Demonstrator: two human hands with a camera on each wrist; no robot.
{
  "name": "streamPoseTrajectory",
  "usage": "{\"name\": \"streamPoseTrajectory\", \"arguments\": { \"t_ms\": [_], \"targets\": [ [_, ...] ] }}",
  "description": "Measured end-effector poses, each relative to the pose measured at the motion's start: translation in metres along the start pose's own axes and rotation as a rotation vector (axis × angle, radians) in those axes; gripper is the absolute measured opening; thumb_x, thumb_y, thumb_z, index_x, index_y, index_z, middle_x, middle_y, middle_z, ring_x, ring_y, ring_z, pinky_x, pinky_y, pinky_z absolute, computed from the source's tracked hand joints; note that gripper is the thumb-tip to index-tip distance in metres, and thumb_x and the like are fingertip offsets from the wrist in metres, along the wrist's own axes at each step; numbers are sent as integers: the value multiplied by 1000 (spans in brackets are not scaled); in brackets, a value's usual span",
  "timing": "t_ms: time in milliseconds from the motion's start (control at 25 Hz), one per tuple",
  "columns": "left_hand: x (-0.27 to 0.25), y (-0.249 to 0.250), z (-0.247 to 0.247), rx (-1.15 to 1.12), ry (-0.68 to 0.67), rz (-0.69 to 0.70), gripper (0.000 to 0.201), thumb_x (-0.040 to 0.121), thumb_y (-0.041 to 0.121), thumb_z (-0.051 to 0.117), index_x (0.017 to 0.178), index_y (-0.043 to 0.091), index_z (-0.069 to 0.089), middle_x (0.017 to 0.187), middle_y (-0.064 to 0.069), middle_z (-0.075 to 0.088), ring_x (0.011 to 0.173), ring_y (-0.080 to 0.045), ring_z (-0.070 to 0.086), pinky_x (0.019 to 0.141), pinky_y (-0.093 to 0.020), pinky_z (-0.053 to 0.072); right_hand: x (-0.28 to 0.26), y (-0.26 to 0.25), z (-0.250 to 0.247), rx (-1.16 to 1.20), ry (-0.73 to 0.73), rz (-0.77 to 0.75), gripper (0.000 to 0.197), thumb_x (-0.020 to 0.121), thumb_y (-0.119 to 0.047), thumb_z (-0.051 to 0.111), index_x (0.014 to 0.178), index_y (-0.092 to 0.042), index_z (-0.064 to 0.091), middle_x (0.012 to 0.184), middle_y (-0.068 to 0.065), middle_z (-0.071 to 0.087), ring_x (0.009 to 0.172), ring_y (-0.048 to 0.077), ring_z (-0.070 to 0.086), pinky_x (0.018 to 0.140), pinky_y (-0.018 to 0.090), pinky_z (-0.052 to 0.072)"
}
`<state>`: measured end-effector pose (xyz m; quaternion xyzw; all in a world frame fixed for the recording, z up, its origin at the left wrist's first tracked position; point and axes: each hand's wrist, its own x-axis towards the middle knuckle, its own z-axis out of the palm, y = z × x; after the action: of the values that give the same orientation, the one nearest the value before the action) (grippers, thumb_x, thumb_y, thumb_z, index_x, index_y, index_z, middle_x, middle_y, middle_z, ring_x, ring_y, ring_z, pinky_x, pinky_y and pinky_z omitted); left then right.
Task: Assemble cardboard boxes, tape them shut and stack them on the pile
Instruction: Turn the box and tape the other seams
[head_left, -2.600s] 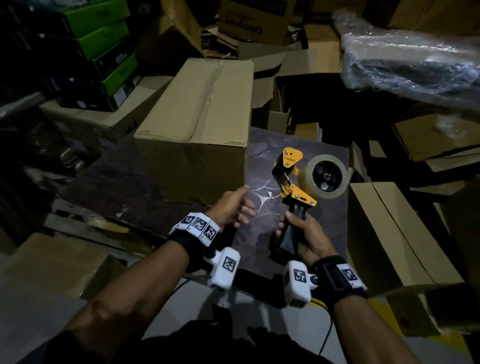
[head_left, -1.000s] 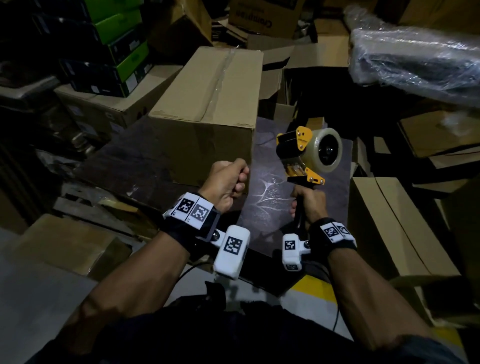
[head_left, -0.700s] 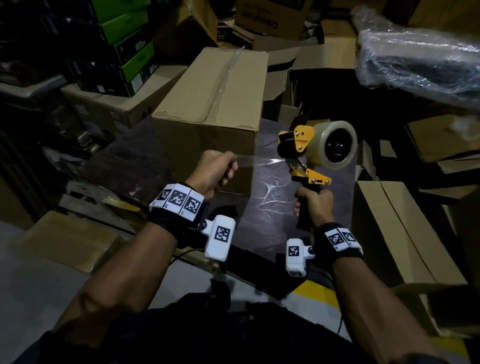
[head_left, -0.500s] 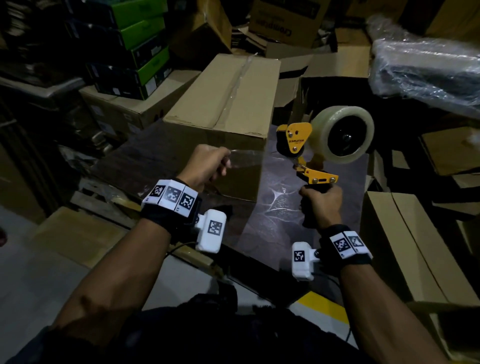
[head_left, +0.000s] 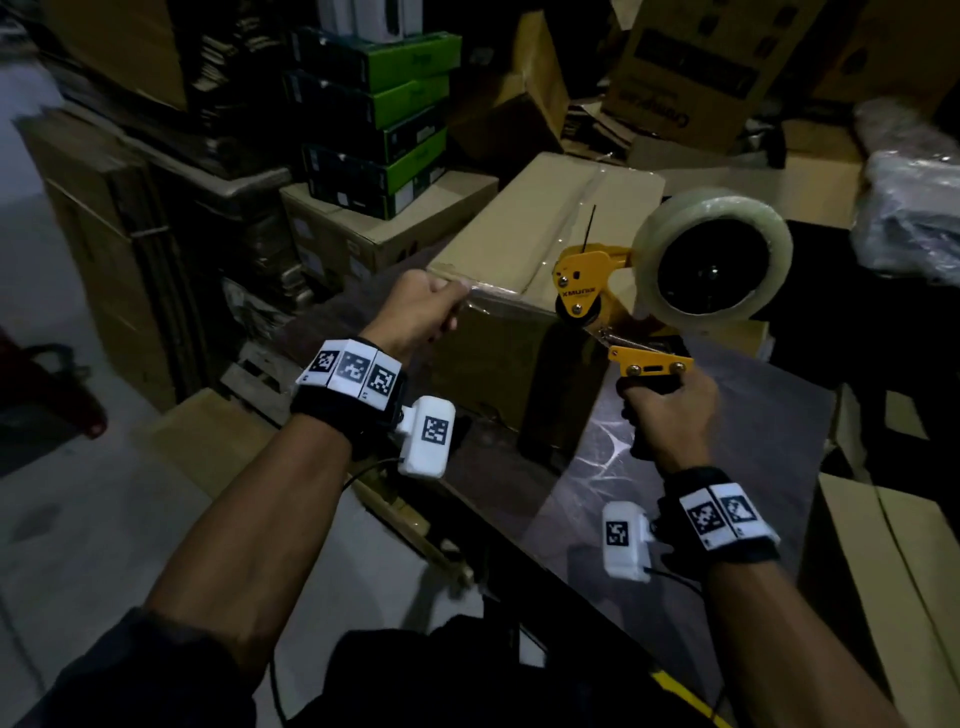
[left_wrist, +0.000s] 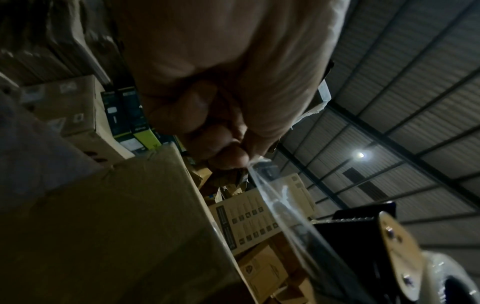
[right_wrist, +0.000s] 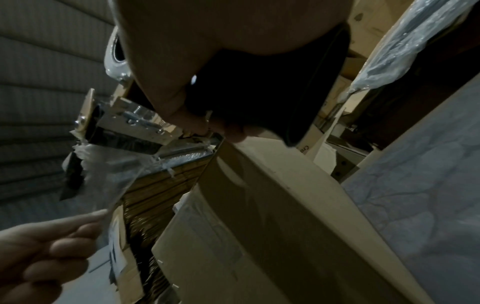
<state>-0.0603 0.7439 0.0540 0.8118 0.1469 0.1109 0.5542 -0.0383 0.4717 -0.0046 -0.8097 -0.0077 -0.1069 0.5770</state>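
Clear tape (head_left: 511, 306) stretches from my left hand (head_left: 418, 312), which pinches its end, over to the yellow tape gun (head_left: 670, 275) at three o'clock. My right hand (head_left: 670, 415) is wrapped tight round the gun's black handle. Behind the tape, at twelve o'clock, sits the brown cardboard box (head_left: 524, 244) on the dark table (head_left: 748, 447).

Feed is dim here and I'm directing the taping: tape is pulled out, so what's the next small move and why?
Probably press the tape end down onto the box edge. The left hand pinches the clear tape strip, stretched from the dispenser gripped by the right hand, right by the box's near top edge.
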Motion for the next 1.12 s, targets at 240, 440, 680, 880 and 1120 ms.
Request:
{"name": "streamPoseTrajectory", "arguments": {
  "t_ms": [240, 440, 680, 880, 1120],
  "targets": [
    [55, -19, -31, 137, -58, 140, 42, 102, 26, 45, 68, 6, 59, 57, -6, 50, 51, -9, 46, 57, -25, 36, 19, -32, 32, -289, 40, -61, 30, 61, -41, 73, 75, -20, 59, 77, 4, 68, 72, 31, 67, 65, 50, 59],
    [96, -54, -43, 117, -63, 129, 46, 102, 24, 44, 58, 12, 52, 54, -5, 46, 51, -16, 41, 62, -28, 31, 21, -49, 63, -432, 67, -206, 24, 79, -26, 79, 97, -19, 66, 89, 2, 65, 91, 28, 62, 72, 34, 44],
    [125, -78, -48, 64, -78, 111, 47, 101, 24, 46, 56, 15, 51, 50, -3, 45, 47, -13, 40, 57, -28, 29, 29, -53, 87, -530, 95, -197, 24, 81, -31, 77, 96, -17, 64, 81, -4, 56, 86, 28, 61, 68, 33, 39],
    [137, -94, -46, 9, -96, 83, 48, 101, 24, 47, 53, 16, 50, 42, 5, 44, 44, -11, 39, 57, -29, 28, 30, -56, 94, -543, 93, -185, 25, 82, -37, 76, 97, -20, 65, 81, -4, 58, 86, 26, 61, 69, 32, 38],
    [126, -92, -28, -90, -184, -41, 49, 103, 20, 42, 55, 10, 45, 35, 5, 44, 31, -5, 38, 40, -18, 29, 24, -53, 94, -631, 77, -166, 28, 86, -38, 73, 99, -15, 66, 93, 11, 69, 94, 37, 63, 70, 33, 35]
  ]
}}
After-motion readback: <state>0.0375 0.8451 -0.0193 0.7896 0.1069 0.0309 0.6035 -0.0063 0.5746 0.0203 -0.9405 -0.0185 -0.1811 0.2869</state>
